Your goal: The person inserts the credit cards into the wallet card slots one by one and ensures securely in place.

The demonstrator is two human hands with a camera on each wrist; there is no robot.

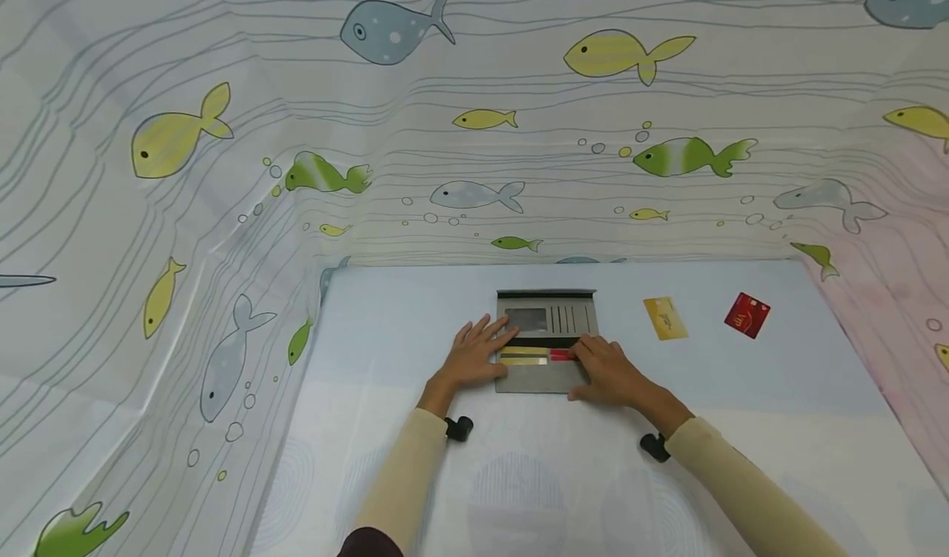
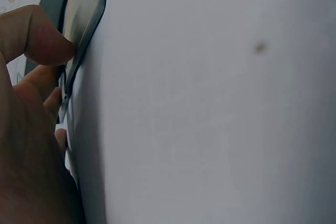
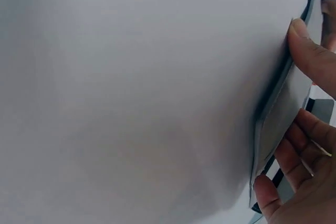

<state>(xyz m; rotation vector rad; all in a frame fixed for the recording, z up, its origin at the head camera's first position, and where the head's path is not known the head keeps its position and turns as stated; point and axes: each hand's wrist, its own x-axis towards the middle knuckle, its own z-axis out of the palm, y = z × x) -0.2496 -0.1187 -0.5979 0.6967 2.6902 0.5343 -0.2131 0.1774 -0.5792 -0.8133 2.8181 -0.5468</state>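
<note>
A grey wallet (image 1: 535, 380) lies unfolded on the table, its upper half showing a dark window and several slots. Gold cards (image 1: 523, 361) sit in the left pocket of the lower half, and a red card (image 1: 561, 355) shows in the right pocket. My left hand (image 1: 472, 354) rests on the wallet's left side with fingers spread; its thumb touches the edge in the left wrist view. With the thumb at the near edge and fingers curled over the right side by the red card, my right hand (image 1: 610, 373) grips the wallet.
To the right of the wallet lie a loose gold card (image 1: 666, 318) and a red VIP card (image 1: 747, 315). The white table (image 1: 415, 301) meets a fish-patterned cloth (image 1: 385, 145) at the back and sides. Both wrists carry small black cameras.
</note>
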